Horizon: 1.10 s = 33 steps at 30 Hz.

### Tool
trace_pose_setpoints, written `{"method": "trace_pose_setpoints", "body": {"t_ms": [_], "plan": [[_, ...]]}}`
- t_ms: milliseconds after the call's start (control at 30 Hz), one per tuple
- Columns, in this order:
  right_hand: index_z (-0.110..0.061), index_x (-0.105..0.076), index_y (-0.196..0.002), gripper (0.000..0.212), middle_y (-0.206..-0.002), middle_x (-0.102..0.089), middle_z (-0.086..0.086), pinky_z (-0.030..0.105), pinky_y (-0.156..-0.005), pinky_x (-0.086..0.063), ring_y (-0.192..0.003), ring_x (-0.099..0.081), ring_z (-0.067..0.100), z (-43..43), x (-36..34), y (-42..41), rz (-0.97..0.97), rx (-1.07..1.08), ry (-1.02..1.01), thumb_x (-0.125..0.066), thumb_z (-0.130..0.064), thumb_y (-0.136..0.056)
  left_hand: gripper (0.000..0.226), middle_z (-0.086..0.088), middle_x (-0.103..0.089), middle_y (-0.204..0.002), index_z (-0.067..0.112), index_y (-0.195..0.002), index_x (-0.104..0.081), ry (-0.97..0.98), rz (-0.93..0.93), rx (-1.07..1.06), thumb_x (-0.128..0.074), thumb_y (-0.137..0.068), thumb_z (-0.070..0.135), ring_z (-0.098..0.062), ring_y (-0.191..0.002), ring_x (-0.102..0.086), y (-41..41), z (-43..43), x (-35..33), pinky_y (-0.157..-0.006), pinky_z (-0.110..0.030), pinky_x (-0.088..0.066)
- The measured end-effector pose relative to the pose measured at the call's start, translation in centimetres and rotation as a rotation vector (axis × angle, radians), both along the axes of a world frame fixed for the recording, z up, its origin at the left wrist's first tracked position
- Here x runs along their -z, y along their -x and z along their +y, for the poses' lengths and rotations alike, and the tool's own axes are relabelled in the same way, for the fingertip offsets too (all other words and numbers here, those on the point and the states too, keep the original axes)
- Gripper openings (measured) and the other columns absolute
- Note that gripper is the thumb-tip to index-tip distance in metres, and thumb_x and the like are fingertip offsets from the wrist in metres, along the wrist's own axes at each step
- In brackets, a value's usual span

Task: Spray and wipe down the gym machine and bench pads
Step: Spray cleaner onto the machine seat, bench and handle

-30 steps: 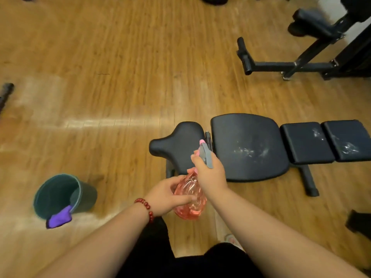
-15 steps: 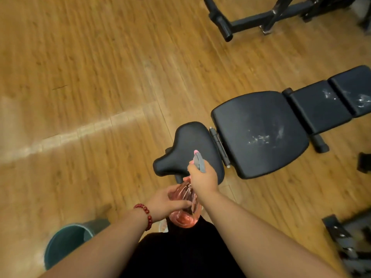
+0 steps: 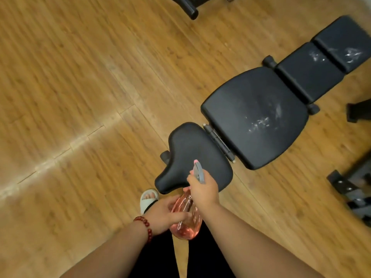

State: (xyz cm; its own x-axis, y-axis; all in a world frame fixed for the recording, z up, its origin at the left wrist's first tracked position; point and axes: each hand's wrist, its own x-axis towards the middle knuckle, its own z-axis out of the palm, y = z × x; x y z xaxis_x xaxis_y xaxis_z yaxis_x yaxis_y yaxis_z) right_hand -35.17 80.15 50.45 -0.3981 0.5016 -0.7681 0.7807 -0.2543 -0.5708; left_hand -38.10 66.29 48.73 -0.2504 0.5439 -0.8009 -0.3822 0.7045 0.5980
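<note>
Two-handed hold on the pink spray bottle at 6 o'clock. Gripping its grey trigger head with the right hand, fingers curled round it, nozzle aimed toward 12 over the seat pad. Cupping the clear body with the left hand, thumb and fingers wrapped round it. Pink liquid inside, deeper toward the base. White wet streaks on the back pad at 2 o'clock and on the smaller pads toward 1. Red bead bracelet on the left wrist. White sandal at 9 of the bottle.
</note>
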Motion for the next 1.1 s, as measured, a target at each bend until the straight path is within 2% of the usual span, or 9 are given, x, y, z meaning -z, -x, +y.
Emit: {"method": "trace_pose_setpoints", "body": {"t_ms": [200, 267, 333, 433, 633, 767, 933, 1033, 1100], "plan": [[-0.023, -0.057, -0.072, 0.017, -0.085, -0.068, 0.021, 0.031, -0.061, -0.046, -0.068, -0.061, 0.026, -4.6, 2.0, -1.0, -0.057, 0.280, -0.014, -0.056, -0.020, -0.090, 0.027, 0.012, -0.074, -0.092, 0.030, -0.102, -0.067, -0.010, -0.033, 0.161, -0.078, -0.081, 0.016, -0.001, -0.089, -0.068, 1.2, -3.0, 1.8, -0.084, -0.020, -0.052], [-0.021, -0.057, -0.073, 0.017, -0.079, -0.067, 0.016, 0.028, -0.060, -0.045, -0.065, -0.062, 0.019, -5.9, 2.3, -1.5, -0.058, 0.351, -0.019, -0.056, -0.018, -0.089, 0.031, 0.017, -0.073, -0.090, 0.037, -0.100, -0.065, -0.013, -0.035, 0.223, -0.080, -0.077, 0.023, 0.003, -0.087, -0.068, 1.5, -3.9, 2.2, -0.084, -0.017, -0.051], [-0.019, -0.057, -0.073, 0.018, -0.070, -0.062, 0.005, 0.021, -0.053, -0.042, -0.060, -0.061, 0.013, -6.8, 2.2, -2.2, -0.041, 0.407, -0.021, -0.056, -0.016, -0.092, 0.036, 0.015, -0.074, -0.095, 0.039, -0.100, -0.066, -0.017, -0.039, 0.273, -0.082, -0.068, 0.036, -0.002, -0.091, -0.069, 1.7, -4.8, 2.4, -0.088, -0.024, -0.053], [-0.023, -0.057, -0.075, 0.019, -0.064, -0.054, -0.006, 0.013, -0.046, -0.037, -0.054, -0.052, 0.004, -8.0, 1.8, -3.0, -0.015, 0.471, -0.021, -0.058, -0.016, -0.093, 0.039, 0.013, -0.074, -0.098, 0.040, -0.102, -0.066, -0.010, -0.030, 0.330, -0.081, -0.066, 0.037, -0.005, -0.094, -0.069, 1.9, -5.8, 2.9, -0.093, -0.033, -0.054], [-0.028, -0.056, -0.077, 0.020, -0.072, -0.057, -0.003, 0.022, -0.055, -0.044, -0.068, -0.067, 0.018, -9.8, 1.7, -3.6, -0.006, 0.588, -0.035, -0.055, -0.015, -0.092, 0.056, 0.011, -0.074, -0.099, 0.037, -0.105, -0.067, -0.013, -0.004, 0.424, -0.076, -0.053, 0.056, -0.006, -0.095, -0.069, 1.7, -6.7, 3.1, -0.095, -0.037, -0.053], [-0.028, -0.057, -0.073, 0.022, -0.070, -0.055, 0.001, 0.023, -0.055, -0.042, -0.057, -0.054, 0.013, -10.7, 1.5, -3.8, -0.020, 0.639, -0.048, -0.056, -0.018, -0.092, 0.045, 0.010, -0.074, -0.098, 0.037, -0.104, -0.067, -0.024, -0.006, 0.467, -0.079, -0.062, 0.047, -0.007, -0.094, -0.069, 1.6, -7.2, 2.6, -0.094, -0.036, -0.053], [-0.022, -0.060, -0.077, 0.016, -0.070, -0.055, 0.002, 0.025, -0.058, -0.045, -0.067, -0.061, 0.020, -11.4, 1.2, -4.4, -0.013, 0.676, -0.054, -0.057, -0.017, -0.091, 0.048, 0.013, -0.073, -0.099, 0.046, -0.105, -0.063, -0.003, -0.016, 0.510, -0.078, -0.060, 0.051, -0.004, -0.094, -0.068, 1.7, -7.4, 1.9, -0.094, -0.035, -0.054], [-0.020, -0.062, -0.086, 0.008, -0.067, -0.054, -0.003, 0.024, -0.057, -0.041, -0.062, -0.054, 0.014, -11.2, 1.1, -4.8, -0.018, 0.696, -0.034, -0.058, -0.019, -0.093, 0.037, 0.013, -0.071, -0.098, 0.042, -0.107, -0.064, 0.006, -0.005, 0.541, -0.079, -0.075, 0.036, -0.003, -0.092, -0.068, 1.8, -7.0, 1.6, -0.092, -0.034, -0.054], [-0.022, -0.059, -0.078, 0.015, -0.065, -0.051, -0.003, 0.024, -0.055, -0.039, -0.059, -0.052, 0.014, -10.8, 1.1, -5.0, -0.039, 0.710, -0.030, -0.057, -0.018, -0.092, 0.033, 0.013, -0.071, -0.098, 0.040, -0.107, -0.064, 0.012, -0.007, 0.569, -0.078, -0.078, 0.034, -0.003, -0.091, -0.068, 1.7, -6.4, 1.4, -0.091, -0.032, -0.055]]}}
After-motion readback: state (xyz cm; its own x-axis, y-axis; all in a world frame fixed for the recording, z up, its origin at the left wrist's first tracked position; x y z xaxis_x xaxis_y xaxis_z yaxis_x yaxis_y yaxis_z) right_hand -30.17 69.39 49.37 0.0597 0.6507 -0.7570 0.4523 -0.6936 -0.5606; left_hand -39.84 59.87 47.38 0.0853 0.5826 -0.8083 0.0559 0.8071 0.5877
